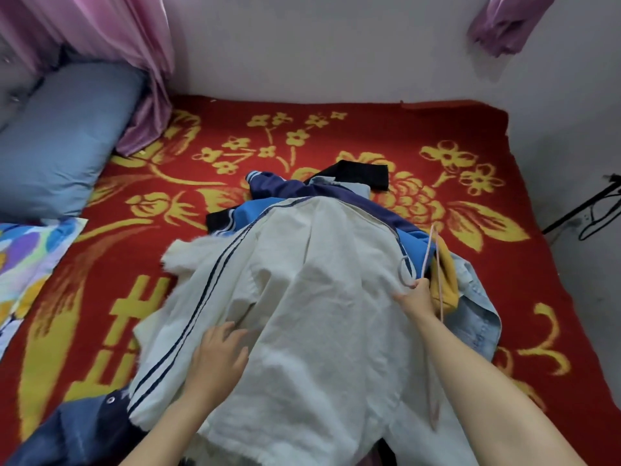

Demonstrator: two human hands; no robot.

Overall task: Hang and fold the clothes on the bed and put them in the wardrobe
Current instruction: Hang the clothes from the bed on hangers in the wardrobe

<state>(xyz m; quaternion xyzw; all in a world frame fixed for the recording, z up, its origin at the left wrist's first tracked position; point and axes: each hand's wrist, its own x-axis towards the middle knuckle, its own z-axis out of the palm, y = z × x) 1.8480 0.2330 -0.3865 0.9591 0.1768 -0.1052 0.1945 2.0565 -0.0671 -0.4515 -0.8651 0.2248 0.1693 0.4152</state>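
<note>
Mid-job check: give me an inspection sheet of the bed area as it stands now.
Surface: red and yellow floral blanket covers the bed.
Job's things: white striped garment tops the pile with blue jacket, denim jacket, yellow garment, black garment; pink hanger at its right.
Clutter: blue pillow, patterned cloth, left.
Hands: left hand rests flat on the white garment; right hand grips the hanger.
Cables: dark cord, right edge.
Surroundings: pink curtain, white wall.

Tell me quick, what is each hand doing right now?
Left hand: open, fingers resting flat on the white garment.
Right hand: closed, holding the pink hanger.
</note>
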